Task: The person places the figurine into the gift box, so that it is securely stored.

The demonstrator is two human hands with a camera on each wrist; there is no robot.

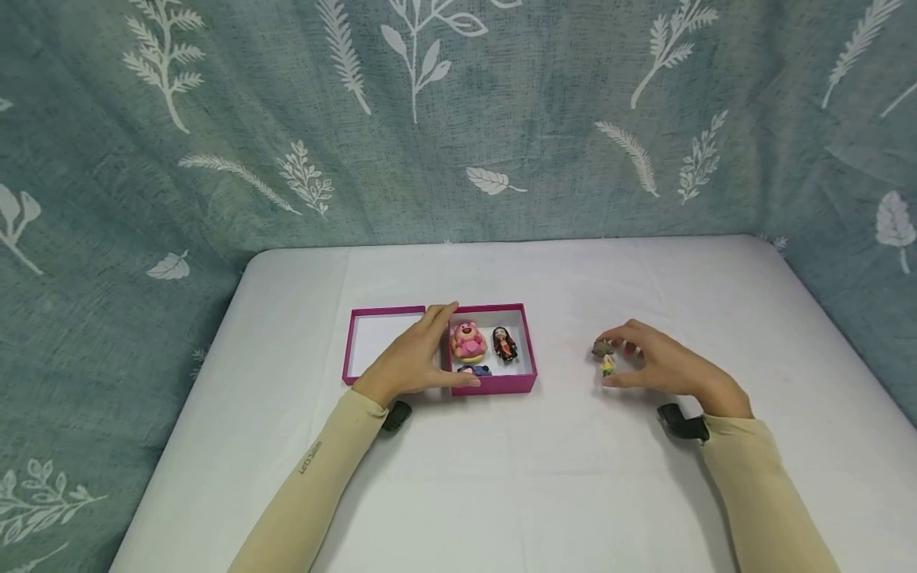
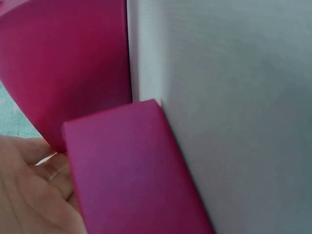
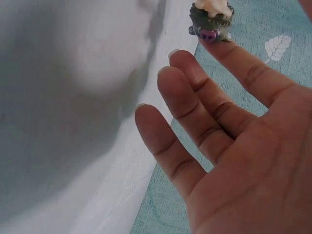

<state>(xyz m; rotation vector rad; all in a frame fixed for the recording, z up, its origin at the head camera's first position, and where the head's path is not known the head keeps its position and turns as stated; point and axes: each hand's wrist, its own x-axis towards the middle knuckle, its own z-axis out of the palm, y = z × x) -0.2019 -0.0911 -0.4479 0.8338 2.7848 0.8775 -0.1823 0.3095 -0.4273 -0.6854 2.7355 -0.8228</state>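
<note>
Here, the right hand (image 1: 662,362) pinched a tiny toy (image 1: 608,365) with a bumpy gray head, to the right of a stiff pink box (image 1: 501,385). The left hand (image 1: 408,358) gripped the box, thumb on its near wall. Inside were a round pink bear (image 1: 469,342), a long-haired doll (image 1: 505,344) and a dark blue toy (image 1: 475,370). Smooth white cloth (image 1: 516,477) covered the counter.

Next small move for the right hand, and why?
Probably carry the figurine left to the open box: the right hand pinches it off to the box's right, three figures are inside, and the left hand grips the box.
</note>
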